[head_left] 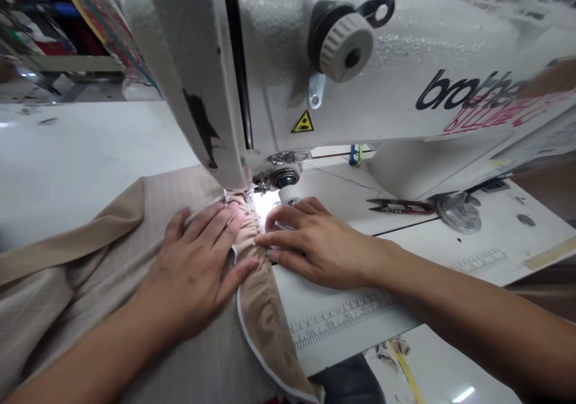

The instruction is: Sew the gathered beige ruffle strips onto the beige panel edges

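Close in front of the person, the left hand (193,275) lies spread flat and presses down on a tan striped cloth (135,332). The right hand (315,242) is spread too, and its fingers (279,242) rest on the other side of a bunched-up fold of the cloth (247,236). Neither hand pinches anything. The cloth has a thin white edge (265,362) and a long, smooth tan strip (67,236) lying on top of it. The bunched part runs right up to the shiny presser foot (248,198) of the sewing machine. A ruler (342,320) is marked on the white surface (495,242) just beside the right hand. Farther along that surface lie red-handled thread snips (400,206) and a round clear disk (456,213). The big white Brother sewing machine (360,50) stands above it all, with a round knob (346,47) on its front and a small yellow warning sticker (302,123). Far off on the left, colored things sit on a shelf (45,20).
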Action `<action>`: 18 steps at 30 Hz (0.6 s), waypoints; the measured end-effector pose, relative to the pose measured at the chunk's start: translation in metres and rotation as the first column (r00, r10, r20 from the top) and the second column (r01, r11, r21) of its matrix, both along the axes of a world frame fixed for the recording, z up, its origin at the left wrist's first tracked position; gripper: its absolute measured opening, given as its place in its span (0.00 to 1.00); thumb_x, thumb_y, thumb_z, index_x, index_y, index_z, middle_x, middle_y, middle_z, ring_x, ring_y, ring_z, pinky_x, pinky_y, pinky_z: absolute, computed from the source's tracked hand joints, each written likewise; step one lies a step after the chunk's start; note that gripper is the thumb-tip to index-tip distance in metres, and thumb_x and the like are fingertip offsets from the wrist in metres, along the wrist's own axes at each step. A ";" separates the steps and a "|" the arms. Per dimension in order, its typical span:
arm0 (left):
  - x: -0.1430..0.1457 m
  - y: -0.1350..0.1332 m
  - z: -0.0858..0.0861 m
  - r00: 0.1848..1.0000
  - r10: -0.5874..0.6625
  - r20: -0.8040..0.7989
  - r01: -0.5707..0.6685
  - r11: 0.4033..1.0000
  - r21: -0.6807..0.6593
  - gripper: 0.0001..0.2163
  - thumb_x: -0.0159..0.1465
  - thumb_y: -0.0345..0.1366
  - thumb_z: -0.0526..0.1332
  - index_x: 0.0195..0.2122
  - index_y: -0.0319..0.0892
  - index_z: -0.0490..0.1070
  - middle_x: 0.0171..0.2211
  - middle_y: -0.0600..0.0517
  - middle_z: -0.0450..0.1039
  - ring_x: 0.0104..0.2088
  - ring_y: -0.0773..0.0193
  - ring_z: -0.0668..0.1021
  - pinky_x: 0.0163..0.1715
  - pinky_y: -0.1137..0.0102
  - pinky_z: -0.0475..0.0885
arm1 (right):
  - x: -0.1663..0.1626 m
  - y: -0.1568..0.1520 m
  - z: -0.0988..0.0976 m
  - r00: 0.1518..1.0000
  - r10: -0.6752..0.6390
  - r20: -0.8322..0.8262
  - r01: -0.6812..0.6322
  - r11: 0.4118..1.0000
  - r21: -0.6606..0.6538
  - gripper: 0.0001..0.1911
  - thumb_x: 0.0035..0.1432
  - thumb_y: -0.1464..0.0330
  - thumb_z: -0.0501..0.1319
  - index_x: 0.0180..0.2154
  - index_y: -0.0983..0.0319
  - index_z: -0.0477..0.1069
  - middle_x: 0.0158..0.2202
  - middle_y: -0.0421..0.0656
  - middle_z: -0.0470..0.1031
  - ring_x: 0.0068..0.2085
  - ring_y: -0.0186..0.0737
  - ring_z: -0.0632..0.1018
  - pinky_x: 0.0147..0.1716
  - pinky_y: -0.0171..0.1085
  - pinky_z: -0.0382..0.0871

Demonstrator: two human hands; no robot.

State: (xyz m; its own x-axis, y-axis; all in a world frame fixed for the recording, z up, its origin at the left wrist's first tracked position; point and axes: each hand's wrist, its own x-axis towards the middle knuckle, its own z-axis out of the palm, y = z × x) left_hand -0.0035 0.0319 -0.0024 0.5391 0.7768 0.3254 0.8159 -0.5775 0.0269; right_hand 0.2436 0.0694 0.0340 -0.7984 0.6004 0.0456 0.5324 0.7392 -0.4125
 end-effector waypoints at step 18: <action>0.006 0.018 -0.005 0.999 -0.041 0.029 0.040 0.999 0.032 0.29 0.75 0.51 0.48 0.61 0.27 0.69 0.60 0.28 0.73 0.62 0.34 0.73 0.62 0.38 0.60 | -0.014 0.005 -0.017 0.985 -0.161 0.057 0.154 0.982 0.111 0.21 0.76 0.57 0.51 0.63 0.53 0.72 0.62 0.48 0.70 0.64 0.52 0.66 0.65 0.52 0.51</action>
State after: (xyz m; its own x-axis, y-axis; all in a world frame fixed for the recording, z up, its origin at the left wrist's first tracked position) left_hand 0.0023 0.0503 -0.0076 0.5598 0.7435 0.3658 0.7909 -0.6112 0.0319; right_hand 0.2293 0.0748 0.0174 -0.6974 0.7136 0.0665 0.6689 0.6814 -0.2971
